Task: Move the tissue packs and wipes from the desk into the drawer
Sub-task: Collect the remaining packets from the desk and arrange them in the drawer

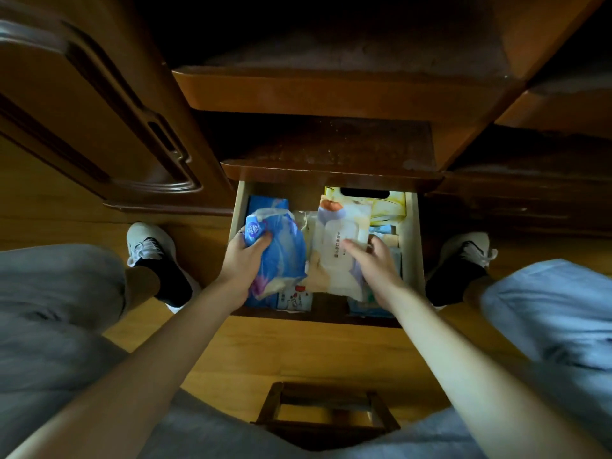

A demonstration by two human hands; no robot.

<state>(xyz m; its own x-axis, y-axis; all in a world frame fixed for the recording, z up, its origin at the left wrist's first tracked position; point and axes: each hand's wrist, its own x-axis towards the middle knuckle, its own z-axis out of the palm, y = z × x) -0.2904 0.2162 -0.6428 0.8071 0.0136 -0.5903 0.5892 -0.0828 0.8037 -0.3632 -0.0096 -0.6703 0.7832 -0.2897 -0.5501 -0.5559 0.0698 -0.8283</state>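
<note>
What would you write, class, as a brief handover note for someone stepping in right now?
Left hand: grip closed on the blue tissue pack, held over the drawer's left side.
Right hand: fingers spread, resting on the white wipes pack; hold unclear.
Drawer: open and nearly full, with a yellow tissue box at the back.
Done: several packs are in.
Left: release both packs. The desk top is out of view; check it.

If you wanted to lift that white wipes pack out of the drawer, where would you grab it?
Probably by its long side edges, from above. The white wipes pack lies flat on top of the pile in the drawer, so only its top and edges are reachable.
</note>
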